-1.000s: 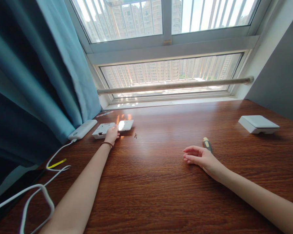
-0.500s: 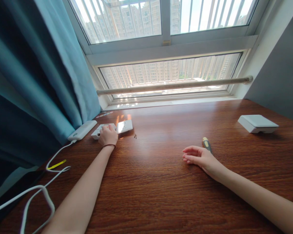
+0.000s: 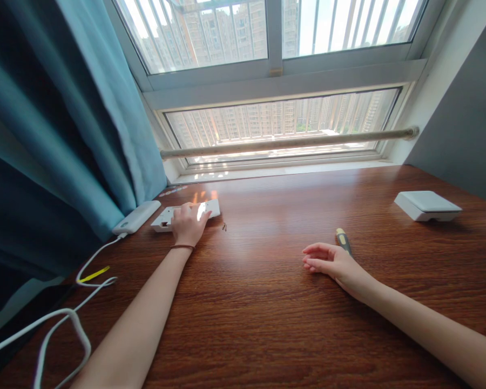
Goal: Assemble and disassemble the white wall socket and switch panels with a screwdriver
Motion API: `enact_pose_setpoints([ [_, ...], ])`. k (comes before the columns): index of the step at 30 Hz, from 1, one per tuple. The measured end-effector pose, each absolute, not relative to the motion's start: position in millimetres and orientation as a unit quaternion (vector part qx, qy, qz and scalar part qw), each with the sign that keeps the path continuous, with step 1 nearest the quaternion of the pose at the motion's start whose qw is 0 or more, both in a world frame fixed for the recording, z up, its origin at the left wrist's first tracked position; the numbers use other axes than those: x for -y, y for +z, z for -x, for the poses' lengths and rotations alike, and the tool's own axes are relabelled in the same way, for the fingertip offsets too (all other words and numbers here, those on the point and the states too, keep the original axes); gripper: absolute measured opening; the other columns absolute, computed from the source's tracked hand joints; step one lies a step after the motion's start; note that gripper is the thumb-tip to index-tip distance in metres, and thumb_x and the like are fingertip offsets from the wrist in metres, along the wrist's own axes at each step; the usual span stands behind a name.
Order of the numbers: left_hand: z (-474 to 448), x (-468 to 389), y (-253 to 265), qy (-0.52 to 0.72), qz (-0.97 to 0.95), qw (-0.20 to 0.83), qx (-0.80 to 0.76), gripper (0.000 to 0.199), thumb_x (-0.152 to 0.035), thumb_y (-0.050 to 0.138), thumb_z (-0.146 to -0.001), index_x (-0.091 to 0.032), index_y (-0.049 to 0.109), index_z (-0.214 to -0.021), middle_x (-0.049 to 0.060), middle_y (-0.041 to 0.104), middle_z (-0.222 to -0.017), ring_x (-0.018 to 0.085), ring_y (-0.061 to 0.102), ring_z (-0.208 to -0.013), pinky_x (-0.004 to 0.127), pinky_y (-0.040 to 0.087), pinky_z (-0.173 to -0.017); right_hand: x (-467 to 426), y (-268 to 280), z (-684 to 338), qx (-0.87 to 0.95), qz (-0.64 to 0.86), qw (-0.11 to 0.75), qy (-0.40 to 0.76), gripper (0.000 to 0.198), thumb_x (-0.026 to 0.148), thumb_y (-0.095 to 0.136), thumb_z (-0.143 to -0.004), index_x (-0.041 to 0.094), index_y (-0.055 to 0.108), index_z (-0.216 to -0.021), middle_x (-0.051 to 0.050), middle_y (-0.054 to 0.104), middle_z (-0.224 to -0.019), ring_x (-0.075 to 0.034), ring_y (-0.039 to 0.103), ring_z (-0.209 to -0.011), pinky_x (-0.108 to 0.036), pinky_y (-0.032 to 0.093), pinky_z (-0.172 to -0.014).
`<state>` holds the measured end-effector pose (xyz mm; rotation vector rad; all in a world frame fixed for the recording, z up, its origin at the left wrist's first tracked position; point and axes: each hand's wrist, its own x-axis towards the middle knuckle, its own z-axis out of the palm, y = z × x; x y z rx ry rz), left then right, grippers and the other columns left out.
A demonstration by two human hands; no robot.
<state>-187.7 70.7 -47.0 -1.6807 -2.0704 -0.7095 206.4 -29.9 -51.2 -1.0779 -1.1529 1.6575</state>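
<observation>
My left hand (image 3: pixel 189 224) is over the left part of a thin white plate (image 3: pixel 214 208), its thumb apart from the fingers. Some fingertips are hidden, and I cannot tell how firmly they touch. Beside the plate sits a white box-like part (image 3: pixel 161 220) with a dark notch, partly behind the hand. Small screws (image 3: pixel 224 227) lie just right of the plate. My right hand (image 3: pixel 332 263) rests on its side on the desk, fingers loosely curved and empty. Behind it a yellow and dark grey handle (image 3: pixel 342 240), like a screwdriver's, is partly covered.
A white square box (image 3: pixel 428 205) stands at the far right of the wooden desk (image 3: pixel 259 313). At left are a white power strip (image 3: pixel 136 217) with its cable (image 3: pixel 99 251), a yellow strip (image 3: pixel 95 273) and a blue curtain (image 3: pixel 101 108). A window (image 3: pixel 283 119) lies behind the desk.
My left hand has moved right, from the white box-like part onto the thin white plate, and its thumb has spread. My right hand has stayed in place.
</observation>
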Motion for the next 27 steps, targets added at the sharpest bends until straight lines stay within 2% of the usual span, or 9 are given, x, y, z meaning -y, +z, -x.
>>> enact_pose_setpoints([
  [4, 189.5, -74.1, -54.1, -0.19, 0.724, 0.219, 0.626, 0.036, -0.041, 0.054, -0.081, -0.026, 0.058, -0.114, 0.007, 0.056, -0.124, 0.032, 0.034, -0.123, 0.052, 0.019, -0.101, 28.1, -51.4, -207.3, 0.466, 0.428, 0.402, 0.662, 0.036, 0.032, 0.079, -0.056, 0.015, 0.064, -0.084, -0.004, 0.069, -0.076, -0.015, 0.065, -0.071, -0.027, 0.051, -0.067],
  [9, 196.9, -79.1, -61.6, -0.192, 0.729, 0.2, 0.625, 0.028, -0.028, 0.047, -0.084, -0.028, 0.058, -0.11, 0.004, 0.061, -0.12, 0.028, 0.039, -0.123, 0.054, 0.011, -0.103, 27.6, -51.9, -207.6, 0.471, 0.432, 0.4, 0.657, 0.036, 0.034, 0.079, -0.056, 0.015, 0.064, -0.084, -0.004, 0.069, -0.077, -0.016, 0.065, -0.071, -0.028, 0.051, -0.067],
  [14, 200.8, -80.2, -63.9, -0.2, 0.728, 0.189, 0.628, 0.034, -0.015, 0.038, -0.084, -0.026, 0.058, -0.11, 0.005, 0.06, -0.121, 0.025, 0.044, -0.122, 0.052, 0.014, -0.103, 29.3, -52.2, -207.3, 0.462, 0.426, 0.411, 0.66, 0.035, 0.031, 0.079, -0.057, 0.015, 0.064, -0.084, -0.004, 0.068, -0.076, -0.014, 0.065, -0.07, -0.026, 0.051, -0.066],
  [22, 199.6, -79.6, -63.2, -0.198, 0.725, 0.192, 0.631, 0.031, -0.019, 0.043, -0.08, -0.023, 0.058, -0.107, 0.008, 0.057, -0.125, 0.026, 0.042, -0.124, 0.051, 0.018, -0.103, 29.5, -49.6, -209.0, 0.476, 0.426, 0.398, 0.658, 0.035, 0.032, 0.078, -0.058, 0.015, 0.064, -0.085, -0.004, 0.068, -0.078, -0.015, 0.065, -0.073, -0.028, 0.051, -0.068],
  [27, 193.6, -76.4, -60.8, -0.209, 0.723, 0.204, 0.626, 0.039, -0.022, 0.047, -0.077, -0.02, 0.054, -0.115, 0.012, 0.05, -0.13, 0.028, 0.037, -0.126, 0.052, 0.017, -0.104, 28.8, -52.6, -206.2, 0.484, 0.426, 0.404, 0.649, 0.035, 0.034, 0.077, -0.058, 0.015, 0.063, -0.085, -0.003, 0.068, -0.075, -0.015, 0.065, -0.071, -0.028, 0.051, -0.066],
])
